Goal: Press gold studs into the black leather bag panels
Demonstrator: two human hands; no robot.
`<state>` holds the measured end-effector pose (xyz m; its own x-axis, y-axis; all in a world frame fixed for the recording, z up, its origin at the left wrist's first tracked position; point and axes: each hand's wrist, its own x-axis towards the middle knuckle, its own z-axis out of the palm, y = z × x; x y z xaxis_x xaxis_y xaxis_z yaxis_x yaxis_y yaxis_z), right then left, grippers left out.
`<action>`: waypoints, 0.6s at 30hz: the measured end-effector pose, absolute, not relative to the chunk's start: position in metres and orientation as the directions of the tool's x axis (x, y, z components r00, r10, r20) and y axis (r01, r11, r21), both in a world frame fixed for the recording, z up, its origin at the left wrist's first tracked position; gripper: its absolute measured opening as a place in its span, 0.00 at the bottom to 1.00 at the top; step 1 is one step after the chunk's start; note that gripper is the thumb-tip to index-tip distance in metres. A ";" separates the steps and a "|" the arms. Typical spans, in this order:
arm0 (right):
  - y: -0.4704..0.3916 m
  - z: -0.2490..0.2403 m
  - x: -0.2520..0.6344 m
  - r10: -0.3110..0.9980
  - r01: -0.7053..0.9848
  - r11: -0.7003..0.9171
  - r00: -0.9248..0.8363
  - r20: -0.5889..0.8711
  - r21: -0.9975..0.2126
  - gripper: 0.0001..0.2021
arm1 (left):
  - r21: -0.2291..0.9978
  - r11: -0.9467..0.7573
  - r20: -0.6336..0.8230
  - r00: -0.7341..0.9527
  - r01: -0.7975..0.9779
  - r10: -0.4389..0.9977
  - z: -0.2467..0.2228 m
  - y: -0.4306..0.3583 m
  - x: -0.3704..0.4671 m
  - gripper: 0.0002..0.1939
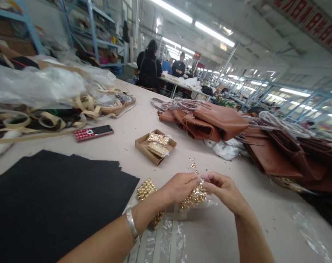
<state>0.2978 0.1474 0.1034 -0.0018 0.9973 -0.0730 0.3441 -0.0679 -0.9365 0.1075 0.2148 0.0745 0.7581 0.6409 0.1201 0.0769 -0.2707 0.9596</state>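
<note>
My left hand [181,187], with a silver bracelet on its wrist, pinches the upper left edge of a clear plastic bag of gold metal pieces [195,197]. At the bag's upper right edge, the fingers of my right hand [220,188] are pressed together on the plastic. Another cluster of gold pieces [146,189] lies left of my left hand, partly hidden by the forearm. Beyond the hands, a few loose gold pieces [193,165] are scattered on the table. An open cardboard box [145,150] holds small bags of gold pieces [157,149].
Black sheets [59,204] cover the table's left side. A red phone [93,132] lies behind them, near tan strips and plastic wrap [40,86]. Brown leather bags [220,118] are piled at the right. Clear plastic strips [166,241] lie in front. People stand in the background.
</note>
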 end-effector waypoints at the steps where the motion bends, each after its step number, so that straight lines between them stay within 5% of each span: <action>1: 0.147 0.101 0.296 0.999 0.345 -0.054 0.012 -0.053 -0.937 0.14 | 0.956 -0.284 0.128 0.763 0.076 0.634 0.074 0.214 0.107 0.18; 7: 0.143 0.112 0.291 0.996 0.494 0.058 0.035 0.087 -0.868 0.14 | 0.959 -0.282 0.154 0.805 0.016 0.572 0.078 0.211 0.106 0.21; 13: 0.142 0.123 0.286 0.997 0.733 0.078 -0.061 0.049 -0.676 0.19 | 0.961 -0.269 0.115 0.797 0.061 0.593 0.083 0.209 0.102 0.17; 18: 0.142 0.114 0.292 0.965 0.610 0.060 -0.238 -0.111 -0.790 0.23 | 0.977 -0.207 0.067 0.843 0.053 0.533 0.090 0.207 0.098 0.15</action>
<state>0.2915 0.1422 0.1140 -0.2379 0.9650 -0.1105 0.6102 0.0599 -0.7900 0.0982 0.2071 0.0901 0.8432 0.5335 0.0668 0.0534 -0.2067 0.9769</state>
